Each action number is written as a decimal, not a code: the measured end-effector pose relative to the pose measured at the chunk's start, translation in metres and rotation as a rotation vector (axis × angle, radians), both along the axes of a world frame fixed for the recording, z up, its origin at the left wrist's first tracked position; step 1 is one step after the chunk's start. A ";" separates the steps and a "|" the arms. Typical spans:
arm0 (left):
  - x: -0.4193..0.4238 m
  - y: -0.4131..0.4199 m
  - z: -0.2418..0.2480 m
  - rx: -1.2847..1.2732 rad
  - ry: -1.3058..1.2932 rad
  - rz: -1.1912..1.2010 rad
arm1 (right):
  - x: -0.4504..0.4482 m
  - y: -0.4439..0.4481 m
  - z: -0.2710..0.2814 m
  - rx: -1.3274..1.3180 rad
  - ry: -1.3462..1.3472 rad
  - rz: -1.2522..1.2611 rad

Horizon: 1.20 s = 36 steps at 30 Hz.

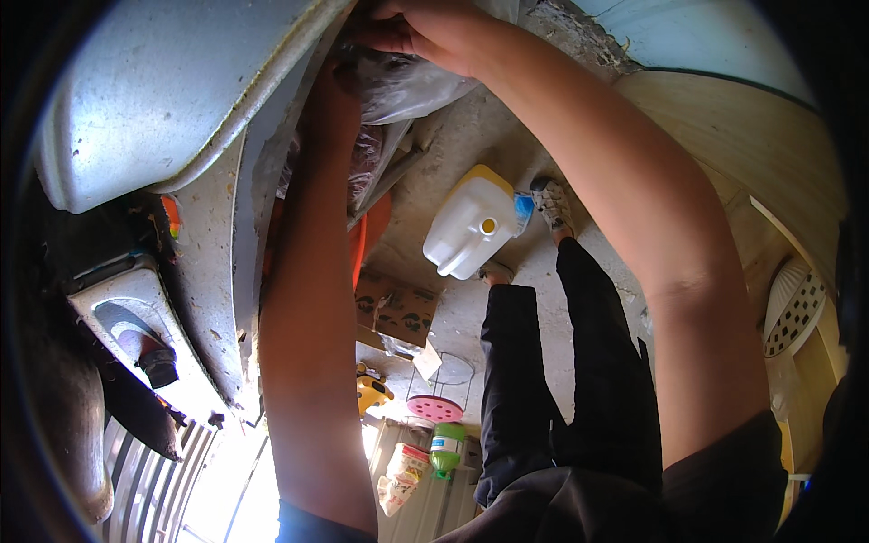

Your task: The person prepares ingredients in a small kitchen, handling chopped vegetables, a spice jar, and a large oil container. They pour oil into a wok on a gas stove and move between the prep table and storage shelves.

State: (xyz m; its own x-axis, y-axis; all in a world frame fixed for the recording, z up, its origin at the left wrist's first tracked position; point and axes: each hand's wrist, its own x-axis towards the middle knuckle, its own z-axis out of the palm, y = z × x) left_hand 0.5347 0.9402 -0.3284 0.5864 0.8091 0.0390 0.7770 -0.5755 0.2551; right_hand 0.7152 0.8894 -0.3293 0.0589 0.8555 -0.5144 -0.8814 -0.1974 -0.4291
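Both of my arms reach up to the top of the view, beside a grey panel. There, my right hand point(414, 30) is bent over a clear plastic bag point(407, 85), with its fingers partly in shadow. My left hand point(343, 71) is dark and mostly hidden at the bag's left side; its fingers do not show clearly. Whether either hand grips the bag cannot be told. Below the bag, dark reddish stuff in clear plastic point(365, 159) lies by a metal edge.
A white plastic jug point(472, 224) stands on the concrete floor by my feet. A torn cardboard box point(397, 309), a wire rack with a pink disc point(435, 408) and a green bottle point(447, 448) are lower down. At left is a large pale metal basin point(170, 88); at right, a curved wooden panel point(733, 122).
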 end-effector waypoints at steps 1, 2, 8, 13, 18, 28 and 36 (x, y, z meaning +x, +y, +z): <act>0.001 0.002 -0.002 -0.017 -0.012 0.006 | 0.000 -0.004 0.002 -0.011 -0.001 -0.009; 0.001 0.003 -0.004 -0.034 -0.023 0.011 | 0.000 -0.009 0.003 -0.022 -0.002 -0.018; 0.013 -0.004 0.012 -0.034 -0.024 -0.019 | 0.004 -0.032 -0.020 0.028 -0.090 -0.006; -0.017 -0.014 0.005 0.010 -0.196 0.258 | -0.011 -0.060 0.013 0.053 -0.087 -0.078; 0.000 -0.073 0.050 0.086 -0.382 0.169 | -0.034 -0.083 0.038 -0.057 0.148 -0.155; -0.010 -0.124 0.054 0.065 -0.517 -0.188 | -0.060 -0.120 0.043 -0.032 0.326 -0.168; 0.009 -0.148 0.069 -1.438 -1.506 0.590 | -0.066 -0.149 0.061 0.103 -0.408 -0.155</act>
